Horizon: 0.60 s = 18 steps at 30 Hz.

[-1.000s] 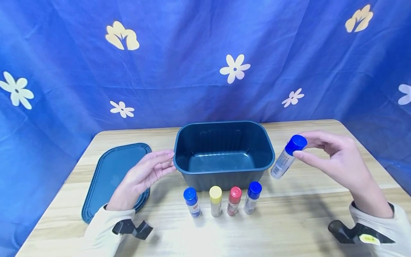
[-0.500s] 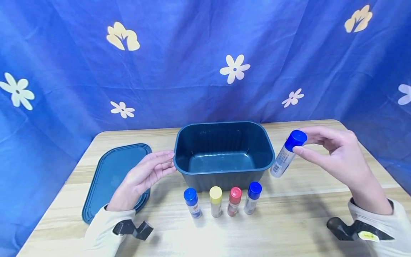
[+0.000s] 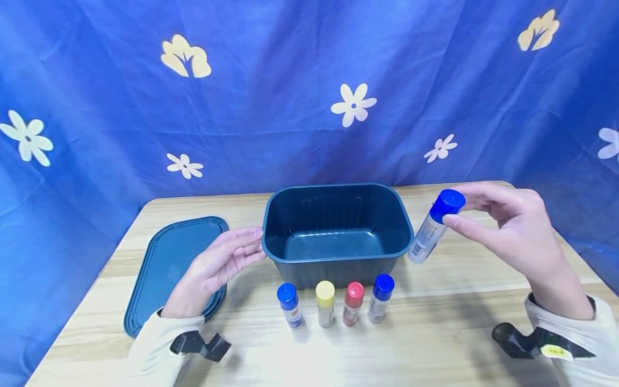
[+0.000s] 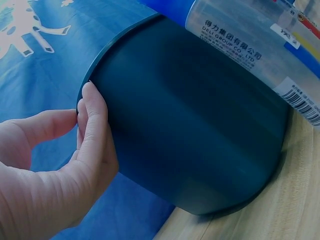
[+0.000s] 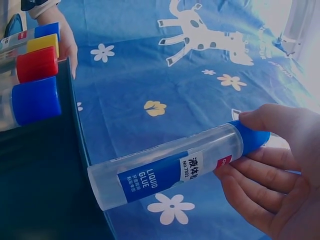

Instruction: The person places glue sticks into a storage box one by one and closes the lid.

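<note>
Pinching blue-capped clear plastic tube [image 3: 435,230] in right hand [image 3: 519,231]; with relaxed left hand [image 3: 221,259], touching rectangular teal plastic tub [image 3: 333,273] at nine o'clock.

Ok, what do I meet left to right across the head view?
Dark teal plastic lid, left hand, blue-capped translucent cylindrical bottle, yellow-capped translucent cylindrical bottle, red-capped translucent cylindrical bottle, second blue-capped translucent cylindrical bottle, handheld blue-capped translucent cylindrical bottle, right hand.

Blue cloth [image 3: 271,129] with pale flowers [image 3: 354,106] hangs beyond the far edge and corners of the wood-grain table [image 3: 425,333]. Glare [image 3: 311,352] whitens the surface toward the near edge
</note>
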Available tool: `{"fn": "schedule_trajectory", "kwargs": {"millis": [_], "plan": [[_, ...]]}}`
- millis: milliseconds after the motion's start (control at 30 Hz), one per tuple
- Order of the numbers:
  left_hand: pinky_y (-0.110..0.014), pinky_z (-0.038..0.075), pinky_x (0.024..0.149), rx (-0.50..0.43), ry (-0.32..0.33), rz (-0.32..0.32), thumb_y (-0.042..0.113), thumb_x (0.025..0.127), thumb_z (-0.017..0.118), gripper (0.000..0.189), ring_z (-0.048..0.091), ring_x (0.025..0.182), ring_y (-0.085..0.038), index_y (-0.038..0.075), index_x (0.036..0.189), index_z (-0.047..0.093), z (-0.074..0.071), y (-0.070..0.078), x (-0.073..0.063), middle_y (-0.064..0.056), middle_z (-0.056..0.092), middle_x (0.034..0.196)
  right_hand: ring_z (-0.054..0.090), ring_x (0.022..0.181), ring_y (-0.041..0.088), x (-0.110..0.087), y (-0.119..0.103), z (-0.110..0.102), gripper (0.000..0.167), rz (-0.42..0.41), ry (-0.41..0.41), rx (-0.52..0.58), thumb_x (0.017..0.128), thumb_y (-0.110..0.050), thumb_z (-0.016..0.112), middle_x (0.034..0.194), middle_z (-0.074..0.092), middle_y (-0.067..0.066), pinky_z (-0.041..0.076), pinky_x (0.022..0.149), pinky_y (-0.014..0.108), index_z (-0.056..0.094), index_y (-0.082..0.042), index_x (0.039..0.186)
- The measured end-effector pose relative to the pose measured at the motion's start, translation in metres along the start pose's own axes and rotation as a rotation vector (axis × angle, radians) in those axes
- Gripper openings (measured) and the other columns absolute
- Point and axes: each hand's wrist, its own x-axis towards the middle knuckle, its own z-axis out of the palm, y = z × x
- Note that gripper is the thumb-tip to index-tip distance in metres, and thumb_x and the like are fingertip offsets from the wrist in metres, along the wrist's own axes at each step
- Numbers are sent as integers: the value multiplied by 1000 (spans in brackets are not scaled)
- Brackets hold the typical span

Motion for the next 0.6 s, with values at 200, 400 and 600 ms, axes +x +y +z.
{"fn": "schedule_trajectory", "kwargs": {"millis": [200,400,600], "plan": [[-28,55,87,14,3,0,2,101,46,21,67,89,-15,2,103,67,0,1,-1,-7,70,95,69,78,17,5,-2,3,37,19,-1,-19,65,26,71,91,73,13,54,70,18,66,17,100],[-28,55,86,15,7,5,1,101,46,20,67,89,-15,0,104,65,0,1,-1,-7,69,96,70,78,18,8,-3,8,37,55,-4,-15,67,26,70,91,72,13,54,67,19,66,15,102],[-27,55,86,20,24,-5,1,101,46,20,67,87,-14,1,103,66,0,0,0,-6,69,94,71,77,18,10,-5,11,35,133,-6,-63,72,22,70,92,72,13,54,62,19,66,12,105]]}}
